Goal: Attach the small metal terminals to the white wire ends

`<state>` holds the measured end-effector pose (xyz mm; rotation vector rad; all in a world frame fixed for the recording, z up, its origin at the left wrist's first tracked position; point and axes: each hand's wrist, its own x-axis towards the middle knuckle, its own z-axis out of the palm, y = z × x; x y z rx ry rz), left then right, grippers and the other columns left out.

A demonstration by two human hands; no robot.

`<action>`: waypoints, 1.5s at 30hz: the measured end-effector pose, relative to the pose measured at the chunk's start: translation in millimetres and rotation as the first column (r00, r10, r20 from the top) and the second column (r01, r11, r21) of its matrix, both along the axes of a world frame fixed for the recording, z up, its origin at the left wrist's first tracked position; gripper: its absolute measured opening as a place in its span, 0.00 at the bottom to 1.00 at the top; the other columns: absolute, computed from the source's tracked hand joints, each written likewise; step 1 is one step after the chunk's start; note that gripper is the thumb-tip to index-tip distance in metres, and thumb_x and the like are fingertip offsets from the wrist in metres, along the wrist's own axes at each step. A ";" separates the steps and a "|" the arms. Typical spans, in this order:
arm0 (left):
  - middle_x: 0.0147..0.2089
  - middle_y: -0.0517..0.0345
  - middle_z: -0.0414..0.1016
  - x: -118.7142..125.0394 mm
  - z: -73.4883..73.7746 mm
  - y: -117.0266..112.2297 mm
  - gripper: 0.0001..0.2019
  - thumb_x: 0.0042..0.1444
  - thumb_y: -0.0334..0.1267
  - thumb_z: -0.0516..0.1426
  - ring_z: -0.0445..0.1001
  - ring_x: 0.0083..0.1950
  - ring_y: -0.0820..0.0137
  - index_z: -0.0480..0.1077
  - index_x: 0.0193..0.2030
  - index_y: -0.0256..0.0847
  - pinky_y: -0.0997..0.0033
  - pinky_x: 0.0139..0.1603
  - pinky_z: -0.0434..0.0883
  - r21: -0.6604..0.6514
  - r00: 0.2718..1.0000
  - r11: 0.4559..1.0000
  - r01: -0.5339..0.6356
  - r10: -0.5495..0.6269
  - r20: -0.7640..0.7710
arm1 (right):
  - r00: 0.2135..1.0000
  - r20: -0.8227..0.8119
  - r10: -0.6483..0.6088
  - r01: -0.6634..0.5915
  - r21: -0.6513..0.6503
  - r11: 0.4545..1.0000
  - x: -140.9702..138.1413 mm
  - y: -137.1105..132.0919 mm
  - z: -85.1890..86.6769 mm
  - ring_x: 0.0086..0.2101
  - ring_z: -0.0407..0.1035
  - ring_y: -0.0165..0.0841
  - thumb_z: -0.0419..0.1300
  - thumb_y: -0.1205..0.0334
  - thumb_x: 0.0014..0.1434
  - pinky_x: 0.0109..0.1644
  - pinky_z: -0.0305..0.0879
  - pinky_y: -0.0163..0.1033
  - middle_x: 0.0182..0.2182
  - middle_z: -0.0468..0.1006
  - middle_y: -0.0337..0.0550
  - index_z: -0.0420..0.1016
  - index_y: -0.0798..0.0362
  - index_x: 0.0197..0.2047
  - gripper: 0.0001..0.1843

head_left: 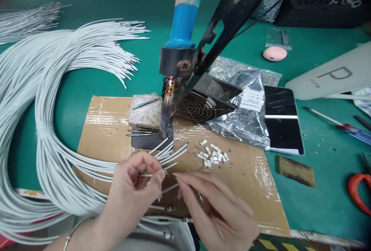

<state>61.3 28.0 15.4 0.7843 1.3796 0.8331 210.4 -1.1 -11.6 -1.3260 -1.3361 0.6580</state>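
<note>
My left hand (131,191) is closed on several white wire ends (169,152) that fan out toward a mounted soldering iron (166,108). One of these wires is pinched between thumb and forefinger, its stripped tip pointing right. My right hand (216,208) lies just to the right, fingers pressed together in a pinch on a thin strand of wire, fingertip almost touching that stripped tip. Both hands hover over a taped cardboard sheet (252,173). A small heap of white connector pieces (213,156) lies on the cardboard just beyond my right hand.
A big looped bundle of white wires (43,100) fills the left of the green table. Behind the iron are a black fan (203,104), a silver foil bag (246,119) and a phone (282,123). A screwdriver (342,127) and red-handled pliers (359,191) lie on the right.
</note>
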 end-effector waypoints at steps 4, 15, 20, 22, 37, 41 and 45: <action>0.21 0.68 0.67 -1.1 -0.5 -0.9 0.06 0.51 0.29 0.65 0.58 0.21 0.81 0.71 0.27 0.38 0.85 0.21 0.59 0.012 1.000 1.000 -0.009 0.009 0.006 | 0.989 -0.144 0.010 -0.028 -0.118 0.993 -4.4 -1.7 1.5 0.27 0.74 0.30 0.65 0.75 0.60 0.29 0.73 0.33 0.30 0.82 0.38 0.86 0.45 0.38 0.14; 0.21 0.68 0.66 0.6 -2.4 -0.5 0.05 0.52 0.30 0.65 0.57 0.21 0.81 0.73 0.28 0.38 0.85 0.21 0.59 0.040 1.000 0.999 -0.024 0.025 -0.009 | 0.970 -0.241 0.030 -0.071 -0.164 0.984 -10.0 -2.9 -3.0 0.26 0.75 0.30 0.67 0.74 0.59 0.29 0.76 0.32 0.31 0.84 0.39 0.88 0.45 0.38 0.13; 0.21 0.68 0.65 -2.2 -2.9 0.5 0.06 0.53 0.31 0.64 0.55 0.21 0.80 0.72 0.27 0.38 0.84 0.21 0.58 0.043 0.999 0.999 -0.009 0.011 -0.031 | 0.962 -0.272 -0.028 -0.033 -0.217 0.976 -10.6 -2.1 -2.1 0.25 0.75 0.28 0.68 0.72 0.59 0.28 0.74 0.31 0.29 0.83 0.39 0.88 0.45 0.38 0.11; 0.21 0.67 0.65 -4.2 -3.5 0.2 0.07 0.55 0.33 0.64 0.56 0.22 0.79 0.73 0.28 0.39 0.83 0.22 0.58 0.052 0.999 0.999 -0.001 0.004 -0.046 | 0.938 -0.326 -0.117 0.015 -0.300 0.954 -10.6 -0.4 -0.8 0.21 0.72 0.27 0.70 0.69 0.57 0.26 0.73 0.31 0.26 0.81 0.38 0.88 0.46 0.36 0.07; 0.24 0.62 0.69 -9.8 -4.7 -5.7 0.07 0.57 0.38 0.64 0.55 0.24 0.75 0.75 0.29 0.40 0.77 0.22 0.53 0.039 0.990 0.997 0.073 -0.068 -0.123 | 0.884 -0.467 0.006 -0.191 -0.351 0.917 -2.9 9.6 -4.9 0.21 0.66 0.23 0.70 0.66 0.60 0.22 0.62 0.29 0.29 0.80 0.38 0.87 0.45 0.34 0.06; 0.24 0.61 0.69 -9.3 -6.6 -4.0 0.08 0.58 0.38 0.64 0.54 0.24 0.75 0.75 0.29 0.39 0.76 0.22 0.52 0.043 0.988 0.996 0.080 -0.073 -0.137 | 0.887 -0.462 0.011 -0.197 -0.356 0.914 -2.8 10.3 -4.5 0.21 0.66 0.24 0.70 0.65 0.60 0.22 0.62 0.29 0.29 0.80 0.37 0.88 0.43 0.34 0.06; 0.26 0.60 0.72 -7.7 -5.4 -2.5 0.07 0.57 0.36 0.64 0.58 0.25 0.75 0.74 0.29 0.39 0.77 0.23 0.55 0.063 0.988 0.995 0.074 -0.065 -0.138 | 0.895 -0.445 0.030 -0.207 -0.355 0.912 -2.1 11.0 -4.4 0.21 0.66 0.23 0.70 0.67 0.60 0.22 0.61 0.29 0.30 0.80 0.35 0.88 0.42 0.35 0.08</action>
